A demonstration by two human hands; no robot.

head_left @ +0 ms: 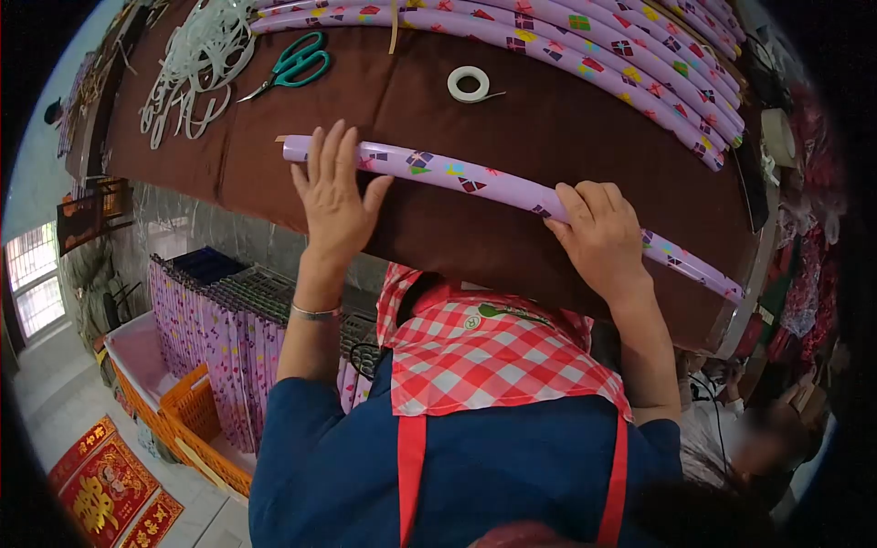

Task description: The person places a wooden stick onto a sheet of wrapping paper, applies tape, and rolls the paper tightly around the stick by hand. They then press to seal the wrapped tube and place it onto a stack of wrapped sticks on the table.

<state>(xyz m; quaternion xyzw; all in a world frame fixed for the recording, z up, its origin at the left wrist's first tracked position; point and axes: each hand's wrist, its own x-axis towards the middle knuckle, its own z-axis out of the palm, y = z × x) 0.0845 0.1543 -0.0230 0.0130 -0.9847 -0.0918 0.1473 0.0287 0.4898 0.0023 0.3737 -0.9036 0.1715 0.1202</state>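
Observation:
A long purple roll (470, 173) with a printed gift pattern lies across the brown-covered table (438, 114). My left hand (336, 196) rests flat over its left part, fingers stretched and thumb apart. Further right, my right hand (598, 233) is closed round the roll, fingers over the top and thumb at the near side. A small brown strip sticks out at the roll's left end. Above the roll are a ring of white tape (454, 84) and teal-handled scissors (297, 64).
More purple rolls (585, 55) lie along the far side. White ties (196, 59) are heaped at the upper left. An orange crate (196, 411) and stacked purple pieces (215, 347) stand below left. A person (758, 438) is at the lower right.

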